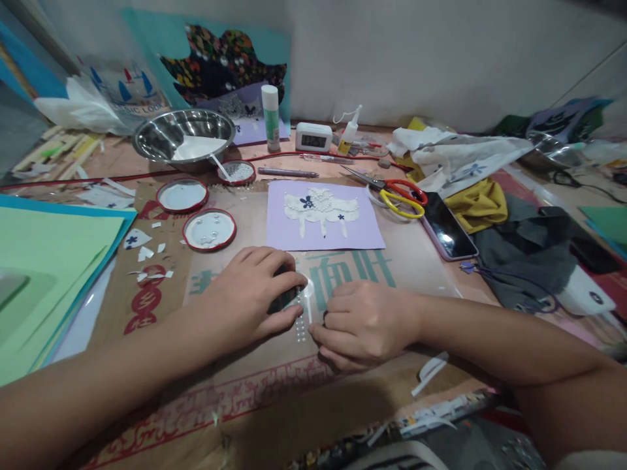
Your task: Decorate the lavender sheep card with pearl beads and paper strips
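Observation:
My left hand (252, 294) lies curled on the cardboard sheet (235, 385), fingers closed round a small dark object that I cannot make out. A white plastic spoon (308, 297) sticks out between the two hands. My right hand (362, 323) rests beside it with fingers curled in a pinch, thumb tip against a strip of small pearl beads (301, 333). Just beyond the hands lies a lilac card (326, 225) bearing a white lace cut-out with pearls and blue flowers.
Red-rimmed lids (209, 230) and a steel bowl (183, 137) stand at the left rear. Scissors (399, 192), a phone (448, 228), a glue stick (270, 117), a small clock (313, 137) and piled cloth (514, 241) lie to the right. Green paper sheets (44, 274) cover the left.

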